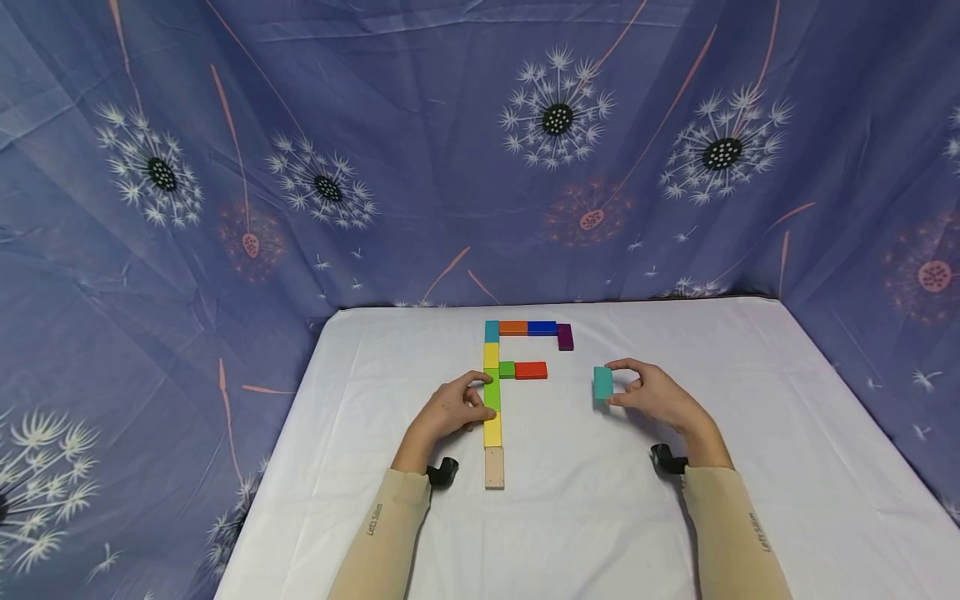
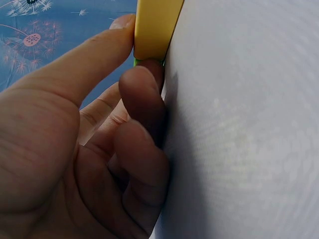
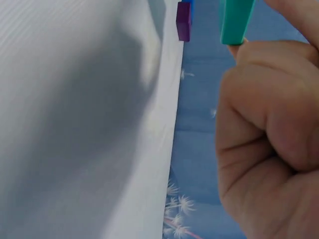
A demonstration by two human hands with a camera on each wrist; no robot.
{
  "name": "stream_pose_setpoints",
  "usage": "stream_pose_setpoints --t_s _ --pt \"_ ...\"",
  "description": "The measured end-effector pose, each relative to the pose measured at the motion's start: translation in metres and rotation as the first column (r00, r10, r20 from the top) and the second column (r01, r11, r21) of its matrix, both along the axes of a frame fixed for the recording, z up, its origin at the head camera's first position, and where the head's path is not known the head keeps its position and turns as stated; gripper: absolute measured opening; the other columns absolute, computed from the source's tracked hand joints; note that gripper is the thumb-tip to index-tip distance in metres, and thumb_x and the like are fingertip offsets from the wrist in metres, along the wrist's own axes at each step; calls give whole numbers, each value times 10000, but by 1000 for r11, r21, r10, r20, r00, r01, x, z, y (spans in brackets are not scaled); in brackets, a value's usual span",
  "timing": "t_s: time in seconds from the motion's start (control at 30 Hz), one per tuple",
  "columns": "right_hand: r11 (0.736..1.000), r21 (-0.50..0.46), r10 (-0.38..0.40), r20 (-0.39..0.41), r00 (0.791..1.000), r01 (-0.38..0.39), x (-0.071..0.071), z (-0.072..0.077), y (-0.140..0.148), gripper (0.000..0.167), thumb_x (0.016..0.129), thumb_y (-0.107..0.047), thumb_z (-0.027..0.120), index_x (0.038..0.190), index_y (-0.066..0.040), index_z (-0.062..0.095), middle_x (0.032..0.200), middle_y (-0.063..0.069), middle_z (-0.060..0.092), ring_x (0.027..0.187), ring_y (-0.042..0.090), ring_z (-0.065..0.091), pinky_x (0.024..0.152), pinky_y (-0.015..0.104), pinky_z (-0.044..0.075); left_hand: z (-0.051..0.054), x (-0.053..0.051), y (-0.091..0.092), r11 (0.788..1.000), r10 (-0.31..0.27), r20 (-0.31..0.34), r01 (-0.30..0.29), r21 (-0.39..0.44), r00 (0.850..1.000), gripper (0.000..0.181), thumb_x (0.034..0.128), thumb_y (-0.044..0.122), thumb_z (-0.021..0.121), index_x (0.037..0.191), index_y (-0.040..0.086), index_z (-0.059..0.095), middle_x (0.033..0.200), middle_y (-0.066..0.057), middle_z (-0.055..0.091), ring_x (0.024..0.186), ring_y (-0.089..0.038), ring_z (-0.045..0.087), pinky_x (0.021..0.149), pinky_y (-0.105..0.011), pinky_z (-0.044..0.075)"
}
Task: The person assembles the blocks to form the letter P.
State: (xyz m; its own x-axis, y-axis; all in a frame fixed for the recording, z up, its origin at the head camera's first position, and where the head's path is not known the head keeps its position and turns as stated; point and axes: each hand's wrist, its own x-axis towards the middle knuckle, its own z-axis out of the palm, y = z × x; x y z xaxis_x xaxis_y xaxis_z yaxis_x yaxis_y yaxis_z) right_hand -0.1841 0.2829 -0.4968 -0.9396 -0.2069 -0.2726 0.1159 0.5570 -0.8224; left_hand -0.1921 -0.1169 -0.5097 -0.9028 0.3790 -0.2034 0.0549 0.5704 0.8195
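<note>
In the head view my left hand touches a column of flat blocks from its left side. Its index fingertip is on the long green block, the thumb near its border with the lower yellow block. The left wrist view has the thumb against the yellow block, other fingers bent by the cloth. My right hand pinches a teal block between thumb and index finger, off to the right. From the right wrist, this teal block appears raised above the cloth, the remaining fingers curled.
Above the green block are an upper yellow block and a light-blue one. Orange, blue and purple blocks run right. Small green and red blocks form a branch. A wooden block ends the column.
</note>
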Motion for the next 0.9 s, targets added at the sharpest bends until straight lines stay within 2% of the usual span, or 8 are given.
stream_pose_setpoints --t_s 0.23,0.47,0.67,0.77,0.9 --pt "999 3 -39 -27 999 39 -12 7 -15 796 886 -368 859 1557 -155 487 608 -69 372 551 118 287 567 326 305 -1 -1 -1 1000 -5 -11 5 9 1000 610 900 248 857 1452 226 598 816 21 711 571 -139 589 646 -320 513" --pt "995 18 -93 -33 995 94 -25 2 -31 790 880 -355 860 1550 -148 495 641 -48 399 572 132 310 575 315 326 -2 -1 -1 1000 -5 -2 5 7 1000 610 901 255 857 1453 229 597 823 22 706 576 -141 589 647 -321 513" --pt "993 36 -107 -37 994 108 -32 -2 -44 791 882 -354 851 1550 -119 500 663 -32 443 613 142 369 595 316 349 -2 -2 -1 1000 -2 0 2 12 1000 611 899 252 859 1451 225 598 822 18 703 573 -142 586 648 -322 508" --pt "990 51 -125 -50 991 128 -35 -3 -50 795 884 -359 844 1555 -107 500 766 23 552 714 170 470 661 327 412 -2 -2 -1 1000 -3 2 3 13 1000 610 901 255 857 1452 231 596 821 21 701 570 -141 584 653 -320 507" --pt "985 78 -148 -54 987 152 -37 -5 -58 798 890 -368 832 1554 -70 505 1043 143 676 921 218 580 768 337 481 -2 -2 -1 1000 -3 5 3 17 1000 609 901 255 857 1451 230 595 821 21 700 568 -141 582 659 -321 505"
